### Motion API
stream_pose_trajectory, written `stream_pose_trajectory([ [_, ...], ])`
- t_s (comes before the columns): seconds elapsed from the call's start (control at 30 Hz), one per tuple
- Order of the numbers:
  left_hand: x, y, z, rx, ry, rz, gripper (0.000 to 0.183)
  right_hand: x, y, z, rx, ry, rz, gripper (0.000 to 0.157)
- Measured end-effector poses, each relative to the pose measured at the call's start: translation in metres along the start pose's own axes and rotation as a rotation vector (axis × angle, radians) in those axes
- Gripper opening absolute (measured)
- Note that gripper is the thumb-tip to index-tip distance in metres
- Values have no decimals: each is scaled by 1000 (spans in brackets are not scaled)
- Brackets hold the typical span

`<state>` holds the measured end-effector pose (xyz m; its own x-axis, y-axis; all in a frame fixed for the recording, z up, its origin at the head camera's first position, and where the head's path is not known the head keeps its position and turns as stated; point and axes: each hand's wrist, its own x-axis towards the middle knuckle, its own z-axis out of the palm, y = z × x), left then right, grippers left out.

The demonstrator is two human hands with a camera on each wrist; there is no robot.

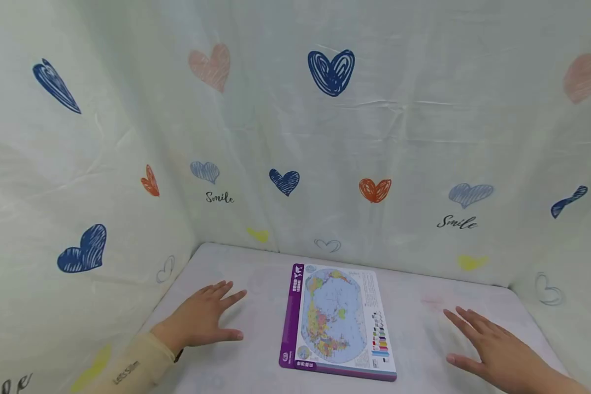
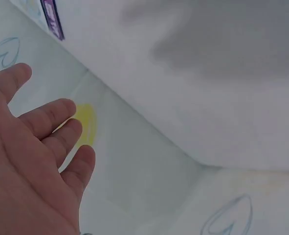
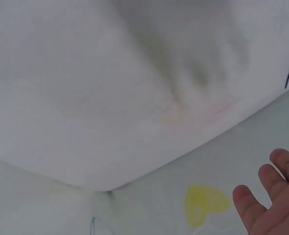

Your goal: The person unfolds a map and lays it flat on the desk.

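Note:
A world map board (image 1: 334,323) with a purple border lies flat on the white table, its purple title strip on the left. To its left, my left hand (image 1: 202,317) hovers over the table with fingers spread and nothing in it. My right hand (image 1: 497,350) is held to the board's right, fingers extended, also holding nothing. In the left wrist view the left hand (image 2: 32,142) shows its palm side, and a purple corner of the board (image 2: 52,19) appears at the top. The right wrist view catches the right hand's fingers (image 3: 249,203) at the lower right.
The white table (image 1: 246,361) ends at a pale curtain (image 1: 335,137) printed with hearts and the word Smile. Curtain also hangs close along the left (image 1: 44,180) and right sides. Shadows of the hands fall on the tabletop.

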<state>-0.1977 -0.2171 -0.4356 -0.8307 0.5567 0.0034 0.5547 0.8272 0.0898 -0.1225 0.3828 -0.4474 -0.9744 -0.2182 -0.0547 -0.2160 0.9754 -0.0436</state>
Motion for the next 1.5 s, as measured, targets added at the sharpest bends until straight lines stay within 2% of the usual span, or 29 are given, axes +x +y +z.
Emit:
stream_pose_trajectory([
  [0.13, 12, 8, 15, -55, -32, -41, 93, 18, -20, 3, 56, 18, -14, 96],
  [0.3, 32, 25, 37, -118, -60, -94, 88, 41, -43, 15, 141, 36, -22, 93],
  [0.57, 62, 56, 61, -206, -63, -102, 84, 71, -75, 38, 216, -65, 18, 95],
  [0.8, 75, 82, 81, -229, -90, -103, 75, 88, -98, 57, 273, -123, 81, 98],
  [0.93, 79, 89, 86, -236, -92, -90, 71, 90, -106, 61, 292, -113, 59, 98],
  [1.1, 83, 90, 85, -290, -87, -78, 73, 92, -110, 60, 293, -104, 44, 97],
  [1.3, 86, 88, 83, -455, -64, -118, 75, 92, -112, 58, 311, -97, 64, 99],
  [1.5, 89, 85, 81, -646, 20, -131, 73, 91, -109, 57, 352, -22, 46, 100],
])
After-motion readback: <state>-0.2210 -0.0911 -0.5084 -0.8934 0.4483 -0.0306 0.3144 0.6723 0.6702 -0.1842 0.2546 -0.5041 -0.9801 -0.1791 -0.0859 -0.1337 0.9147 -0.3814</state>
